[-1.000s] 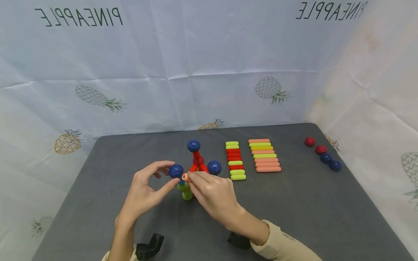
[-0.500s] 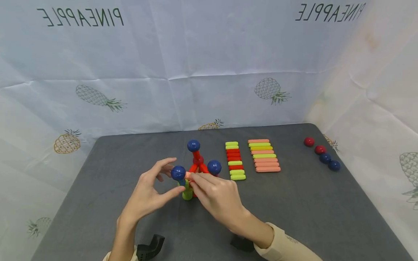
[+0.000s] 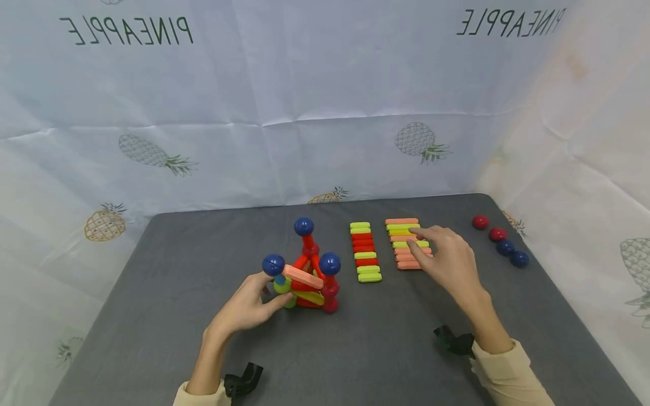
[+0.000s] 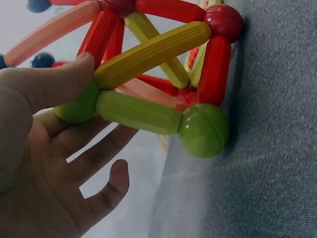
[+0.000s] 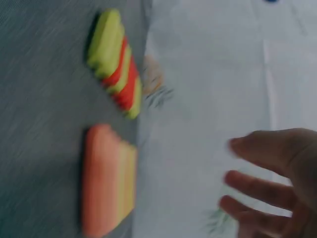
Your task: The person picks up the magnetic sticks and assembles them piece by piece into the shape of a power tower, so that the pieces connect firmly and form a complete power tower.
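Note:
A ball-and-stick construction point(image 3: 304, 276) of coloured rods and balls stands at the middle of the table. My left hand point(image 3: 249, 301) holds its left side. In the left wrist view, the thumb and fingers pinch the upper green ball point(image 4: 79, 106), with a lower green ball point(image 4: 204, 130) joined to it by a green rod point(image 4: 138, 113). A salmon rod point(image 3: 303, 276) slants across the construction's top front, beside a blue ball point(image 3: 273, 264). My right hand point(image 3: 447, 259) hovers, fingers apart and holding nothing, over the right row of rods point(image 3: 413, 265), which it partly covers.
A second row of green and red rods point(image 3: 363, 242) lies between the construction and the right row. Two red and two blue balls point(image 3: 505, 247) rest near the table's right edge. White pineapple-print cloth point(image 3: 325, 101) hangs behind the grey table point(image 3: 213, 237).
My right hand has let go of the salmon rod, now on the construction, and moved right to the rods. My left hand has moved slightly lower and grips the construction's side.

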Demonstrator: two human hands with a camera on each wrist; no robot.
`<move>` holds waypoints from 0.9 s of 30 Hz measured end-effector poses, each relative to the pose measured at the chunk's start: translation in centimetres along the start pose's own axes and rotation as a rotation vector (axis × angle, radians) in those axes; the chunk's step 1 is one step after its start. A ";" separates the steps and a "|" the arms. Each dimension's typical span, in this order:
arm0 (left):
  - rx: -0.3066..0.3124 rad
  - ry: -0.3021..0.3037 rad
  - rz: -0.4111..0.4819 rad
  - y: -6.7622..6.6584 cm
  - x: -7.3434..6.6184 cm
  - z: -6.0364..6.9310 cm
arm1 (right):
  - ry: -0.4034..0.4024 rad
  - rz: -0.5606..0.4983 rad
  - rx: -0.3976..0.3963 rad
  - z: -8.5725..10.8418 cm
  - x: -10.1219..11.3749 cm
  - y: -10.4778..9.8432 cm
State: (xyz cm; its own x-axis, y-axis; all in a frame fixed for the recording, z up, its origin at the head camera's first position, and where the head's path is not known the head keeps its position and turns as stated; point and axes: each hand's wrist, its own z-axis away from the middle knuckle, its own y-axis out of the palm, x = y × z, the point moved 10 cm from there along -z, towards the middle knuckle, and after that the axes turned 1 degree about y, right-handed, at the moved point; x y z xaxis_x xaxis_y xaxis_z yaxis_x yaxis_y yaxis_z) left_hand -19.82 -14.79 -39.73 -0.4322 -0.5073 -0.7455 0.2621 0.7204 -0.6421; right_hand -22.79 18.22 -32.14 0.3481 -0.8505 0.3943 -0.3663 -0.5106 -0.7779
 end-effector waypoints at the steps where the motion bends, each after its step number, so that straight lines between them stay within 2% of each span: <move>1: -0.001 0.001 0.010 -0.1 0.2 0.0 | 0.035 0.049 0.105 0.1 -1.5 1.1; 4: -0.020 -0.011 0.040 -0.5 0.9 0.1 | 0.062 0.097 0.366 1.0 -4.4 4.1; 6: -0.057 -0.033 0.050 -1.0 1.3 0.1 | 0.058 0.087 0.469 1.6 -5.3 5.7; 8: -0.118 -0.067 0.050 -1.6 1.7 0.1 | 0.043 0.081 0.525 2.0 -5.7 6.9; 11: -0.233 -0.138 0.033 -2.8 2.3 0.4 | 0.043 0.098 0.551 2.3 -5.9 7.8; 13: -0.282 -0.162 0.013 -3.4 2.3 0.7 | 0.049 0.111 0.553 2.4 -5.9 8.1; 15: -0.256 -0.168 0.000 -3.4 2.0 0.8 | 0.052 0.123 0.550 2.4 -6.0 8.3; 18: -0.141 -0.192 0.005 -2.4 1.5 0.9 | 0.054 0.132 0.542 2.4 -6.0 8.4; 20: -0.083 -0.247 0.005 -1.5 1.4 0.8 | 0.057 0.136 0.526 2.4 -6.1 8.5; 21: -0.076 -0.277 0.008 -1.1 1.4 0.7 | 0.054 0.139 0.516 2.4 -6.1 8.4; 24: -0.125 -0.362 -0.013 -0.3 1.4 0.2 | 0.041 0.148 0.485 2.4 -6.1 8.3; 27: -0.201 -0.403 -0.013 0.1 1.2 -0.1 | 0.018 0.161 0.462 2.3 -5.9 8.1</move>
State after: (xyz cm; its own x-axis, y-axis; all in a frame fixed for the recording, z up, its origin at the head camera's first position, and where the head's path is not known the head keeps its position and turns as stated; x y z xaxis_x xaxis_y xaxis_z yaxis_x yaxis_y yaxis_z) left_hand -20.36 -15.29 -40.69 -0.0533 -0.6319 -0.7732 0.0685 0.7702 -0.6341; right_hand -25.85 19.36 -41.88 0.3022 -0.9182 0.2562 0.0081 -0.2663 -0.9639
